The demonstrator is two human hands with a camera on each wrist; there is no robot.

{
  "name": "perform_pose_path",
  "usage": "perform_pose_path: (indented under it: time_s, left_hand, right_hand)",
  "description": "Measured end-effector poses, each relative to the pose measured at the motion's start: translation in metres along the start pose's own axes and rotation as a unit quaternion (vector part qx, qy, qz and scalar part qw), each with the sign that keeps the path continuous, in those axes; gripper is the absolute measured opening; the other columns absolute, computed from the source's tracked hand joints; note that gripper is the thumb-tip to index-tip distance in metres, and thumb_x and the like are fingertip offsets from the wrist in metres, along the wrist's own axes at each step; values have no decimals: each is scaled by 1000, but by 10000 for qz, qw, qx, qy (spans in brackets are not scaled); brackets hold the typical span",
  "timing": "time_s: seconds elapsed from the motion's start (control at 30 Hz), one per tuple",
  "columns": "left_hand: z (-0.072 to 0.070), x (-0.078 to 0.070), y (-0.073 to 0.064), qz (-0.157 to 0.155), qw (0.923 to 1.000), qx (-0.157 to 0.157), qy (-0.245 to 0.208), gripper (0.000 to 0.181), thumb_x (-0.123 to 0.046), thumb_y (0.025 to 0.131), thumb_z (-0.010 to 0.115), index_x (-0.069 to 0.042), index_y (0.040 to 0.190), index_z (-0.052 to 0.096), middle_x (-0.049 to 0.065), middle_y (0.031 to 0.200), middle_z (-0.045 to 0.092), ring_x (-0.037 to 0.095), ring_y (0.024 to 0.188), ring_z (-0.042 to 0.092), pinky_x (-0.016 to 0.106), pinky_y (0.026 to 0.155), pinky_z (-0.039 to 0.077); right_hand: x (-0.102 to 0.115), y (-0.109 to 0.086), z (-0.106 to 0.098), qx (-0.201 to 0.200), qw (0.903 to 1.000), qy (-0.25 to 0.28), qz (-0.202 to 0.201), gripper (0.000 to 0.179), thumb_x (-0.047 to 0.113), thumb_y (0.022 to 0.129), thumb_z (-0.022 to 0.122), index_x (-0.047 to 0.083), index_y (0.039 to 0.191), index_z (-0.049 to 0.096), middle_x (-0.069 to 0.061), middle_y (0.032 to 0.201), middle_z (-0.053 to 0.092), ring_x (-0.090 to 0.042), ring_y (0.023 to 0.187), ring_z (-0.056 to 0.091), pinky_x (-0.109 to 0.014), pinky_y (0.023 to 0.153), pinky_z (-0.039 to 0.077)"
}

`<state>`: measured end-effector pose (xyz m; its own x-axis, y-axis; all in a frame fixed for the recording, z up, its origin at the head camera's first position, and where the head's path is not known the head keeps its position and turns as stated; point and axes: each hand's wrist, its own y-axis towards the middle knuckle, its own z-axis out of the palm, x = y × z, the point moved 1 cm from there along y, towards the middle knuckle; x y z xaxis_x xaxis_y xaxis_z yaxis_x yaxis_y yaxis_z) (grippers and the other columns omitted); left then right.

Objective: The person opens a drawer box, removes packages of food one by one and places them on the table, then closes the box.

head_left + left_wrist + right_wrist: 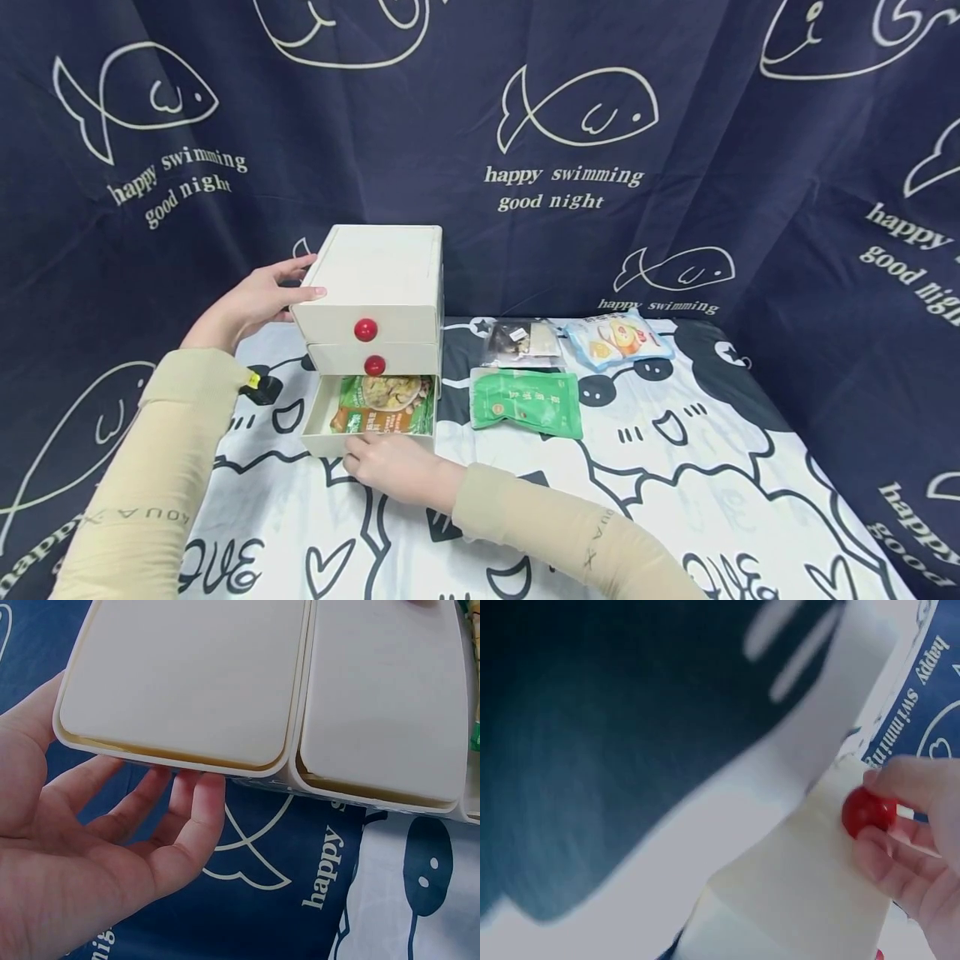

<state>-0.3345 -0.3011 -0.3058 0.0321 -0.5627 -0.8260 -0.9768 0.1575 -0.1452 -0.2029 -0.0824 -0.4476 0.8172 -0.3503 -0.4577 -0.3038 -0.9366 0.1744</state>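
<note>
A white three-tier drawer cabinet (382, 258) with round red knobs stands on the cloth. My left hand (251, 304) rests on its upper left side, thumb over the top edge; in the left wrist view slightly bent fingers (206, 806) touch the side wall. The bottom drawer (318, 417) is pulled out and holds a green and orange food packet (382, 408). At that drawer's front, my right hand (397, 467) pinches its red knob (868, 811) between thumb and fingers. The two upper drawers are closed.
Right of the cabinet lie a green pouch (525, 402), a clear packet with dark contents (523, 343) and a light blue snack bag (621, 339). A small black and yellow object (261, 386) lies left of the cabinet. A dark blue curtain (420, 150) hangs behind.
</note>
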Motion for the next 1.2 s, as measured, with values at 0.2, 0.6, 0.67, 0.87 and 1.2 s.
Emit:
perform_pose_path:
  time_s: [0.2, 0.6, 0.67, 0.87, 1.2]
  left_hand:
    - [1, 2, 3, -20, 10000, -14, -24, 98, -51, 77, 72, -22, 152, 17, 20, 154, 17, 36, 128, 36, 51, 99, 42]
    - [2, 2, 4, -13, 10000, -50, 25, 98, -52, 77, 72, -22, 152, 17, 20, 153, 17, 36, 127, 37, 50, 99, 42]
    - [2, 3, 3, -23, 10000, -42, 9, 98, -52, 77, 72, -23, 152, 17, 20, 154, 16, 37, 127, 36, 50, 99, 42]
    - [2, 5, 1, -74, 10000, -34, -40, 99, -52, 76, 72, -22, 152, 16, 20, 154, 16, 37, 127, 36, 50, 99, 41]
    - [1, 3, 1, -21, 10000, -65, -2, 97, -51, 77, 72, -22, 152, 17, 21, 153, 17, 37, 127, 36, 50, 98, 42]
  right_hand:
    - [-13, -4, -9, -237, 9988, 229, -359, 20, 14, 96, 50, 22, 109, 63, 8, 104, 58, -6, 94, 59, -18, 75, 51]
    - [-50, -5, -14, -693, 9969, 227, -297, 23, 23, 95, 56, 24, 116, 63, 8, 115, 60, -11, 103, 55, -22, 80, 49]
    - [-56, -5, -12, -701, 9973, 116, -160, 22, 26, 95, 54, 26, 116, 63, 8, 116, 60, -11, 104, 54, -22, 78, 48]
    - [-69, -3, -5, -578, 9981, 145, 134, 26, 34, 92, 59, 29, 118, 64, 9, 119, 59, -10, 107, 53, -22, 74, 46]
    - [-78, 4, 5, -67, 9991, 402, -68, 45, 40, 85, 68, 29, 127, 58, 7, 124, 59, -13, 111, 52, -26, 82, 48]
